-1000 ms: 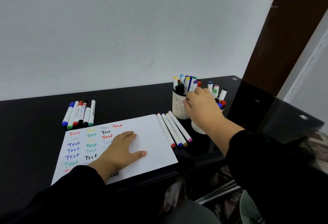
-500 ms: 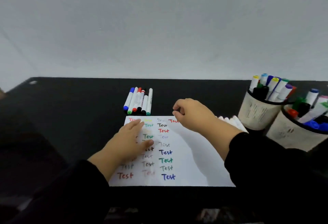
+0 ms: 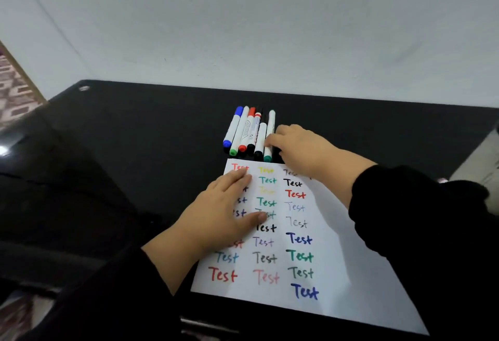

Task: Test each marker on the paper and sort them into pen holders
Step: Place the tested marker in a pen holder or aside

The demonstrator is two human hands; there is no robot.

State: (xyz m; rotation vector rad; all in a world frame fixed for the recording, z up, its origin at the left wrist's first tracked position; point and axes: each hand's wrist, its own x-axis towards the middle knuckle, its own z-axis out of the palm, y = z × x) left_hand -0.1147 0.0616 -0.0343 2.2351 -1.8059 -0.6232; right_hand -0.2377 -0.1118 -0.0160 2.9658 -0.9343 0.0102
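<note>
On the black table (image 3: 135, 151) against the pale wall (image 3: 243, 16), the white paper (image 3: 351, 246) fills more of the view than it did half a second ago, and the two pen holders seen then at the right are now out of frame. The right hand (image 3: 299, 146) has moved from the paper's top edge forward to the row of markers (image 3: 249, 131) lying side by side just beyond that edge. Its fingers (image 3: 272, 140) curl down onto the rightmost, green-capped marker (image 3: 270, 135), touching it; whether they actually pinch it cannot be told, since the knuckles hide the tips. The left hand (image 3: 224, 213) stays flat and open on the paper's left columns, palm down, thumb spread toward the middle column, covering several of the coloured "Test" words. Both black sleeves cross the near edge of the sheet.
</note>
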